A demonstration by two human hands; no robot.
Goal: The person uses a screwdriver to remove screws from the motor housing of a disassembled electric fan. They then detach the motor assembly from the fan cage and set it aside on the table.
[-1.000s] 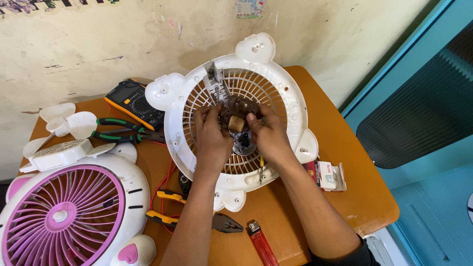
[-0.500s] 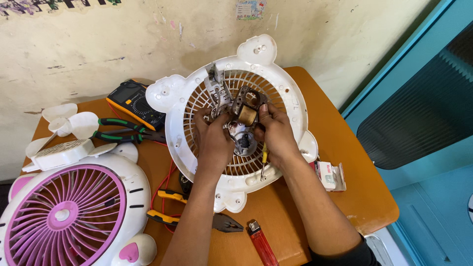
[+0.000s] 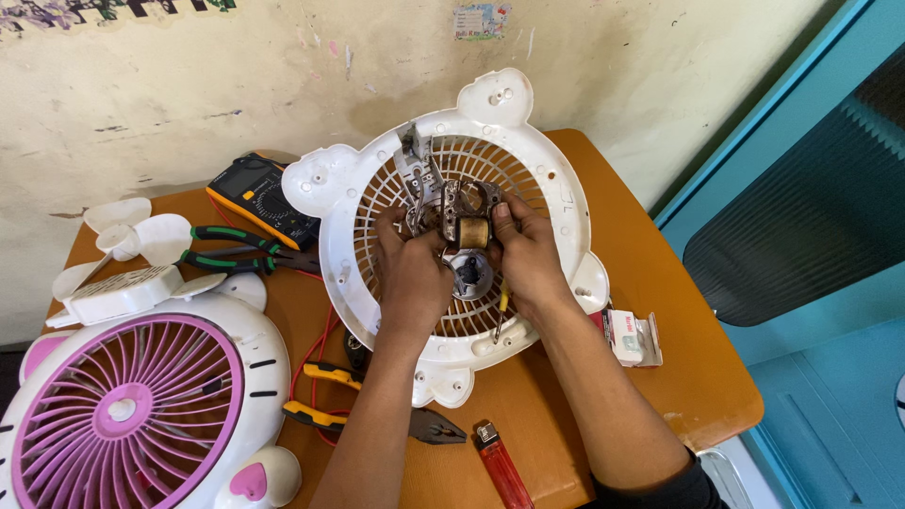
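Motor: small rusty brown metal fan motor with a copper-coloured coil (image 3: 464, 219), held up over the middle of the grille, at the table's far centre.
Bracket: bent grey metal bracket (image 3: 415, 170) rising from the motor's far left side, tilted.
Left hand: left hand (image 3: 412, 273) closed round the motor's left side, fingers curled tight on it.
Right hand: right hand (image 3: 528, 259) gripping the motor's right side, thumb pressed along the coil, other fingers wrapped behind.
Grille: round white plastic fan grille with ear-shaped lugs (image 3: 566, 203), lying flat under both hands; a grey round hub (image 3: 471, 273) shows at its middle just below the motor.
Table: orange wooden table (image 3: 698, 368), set against a stained cream wall.
Left of grille: yellow and black multimeter (image 3: 262, 200), far; green-handled pliers (image 3: 240, 250) just near of it; white fan blade (image 3: 127, 231) at far left.
Near left: white and pink fan front cover (image 3: 132, 410).
Near centre: yellow-handled pliers (image 3: 325, 394), red wires beside them; red lighter (image 3: 500, 467).
Right of grille: small white and red box (image 3: 633, 337), just beside the rim.
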